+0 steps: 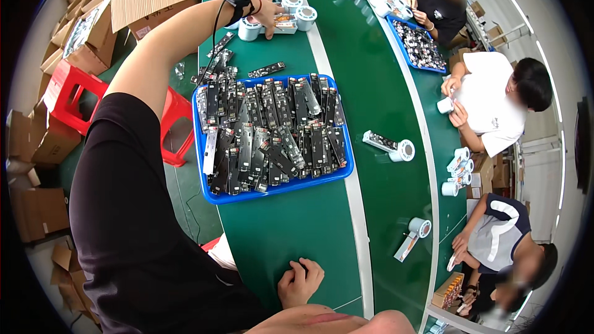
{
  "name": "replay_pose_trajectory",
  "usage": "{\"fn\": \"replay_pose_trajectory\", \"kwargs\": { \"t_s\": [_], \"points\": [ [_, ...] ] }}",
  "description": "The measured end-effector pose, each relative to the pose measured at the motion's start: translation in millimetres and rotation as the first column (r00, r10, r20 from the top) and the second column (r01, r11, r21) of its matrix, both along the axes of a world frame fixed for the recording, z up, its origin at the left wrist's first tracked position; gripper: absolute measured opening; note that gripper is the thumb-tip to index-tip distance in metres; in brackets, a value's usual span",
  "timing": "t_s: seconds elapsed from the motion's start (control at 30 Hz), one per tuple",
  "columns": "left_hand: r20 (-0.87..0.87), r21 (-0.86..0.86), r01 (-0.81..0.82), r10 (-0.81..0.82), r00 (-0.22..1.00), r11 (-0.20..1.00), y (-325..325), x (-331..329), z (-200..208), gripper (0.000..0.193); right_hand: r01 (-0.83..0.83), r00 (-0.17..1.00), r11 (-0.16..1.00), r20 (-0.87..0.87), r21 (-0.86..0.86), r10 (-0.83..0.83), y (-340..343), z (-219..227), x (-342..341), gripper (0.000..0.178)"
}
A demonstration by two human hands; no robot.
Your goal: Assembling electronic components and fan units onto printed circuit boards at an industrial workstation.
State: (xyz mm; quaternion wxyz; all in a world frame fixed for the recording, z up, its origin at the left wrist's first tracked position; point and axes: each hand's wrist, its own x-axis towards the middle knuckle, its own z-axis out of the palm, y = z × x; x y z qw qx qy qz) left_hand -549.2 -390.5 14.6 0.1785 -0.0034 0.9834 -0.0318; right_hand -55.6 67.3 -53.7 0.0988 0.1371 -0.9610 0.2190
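Observation:
My left hand [267, 15], with a black device strapped at its wrist, reaches to the far end of the green table. Its fingers curl down over a light-blue round-headed housing [250, 29] among several like it; the grip is partly hidden. My right hand [301, 282] rests on the near part of the table, fingers loosely curled, with nothing visible in it. Between my hands stands a blue tray [278, 189] heaped with narrow black circuit boards [247, 148]. A loose circuit board [266, 70] lies just beyond the tray, and more lie to its left.
A green conveyor belt [377, 210] runs along the table's right side, bearing light-blue housings [402, 151]. Across it, several people handle parts beside another blue tray [421, 69]. Red stools [73, 96] and cardboard boxes [154, 0] stand to my left.

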Motion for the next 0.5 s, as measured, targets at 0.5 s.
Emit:
{"fn": "replay_pose_trajectory", "kwargs": {
  "t_s": [0.5],
  "points": [
    [-0.199,0.091,0.092,-0.072,0.977,0.992,17.9,40.2,23.6,0.102,-0.021,0.999,0.996,-0.05,-0.084,0.017,-1.5,-0.9,-7.4,0.025]
  ]
}}
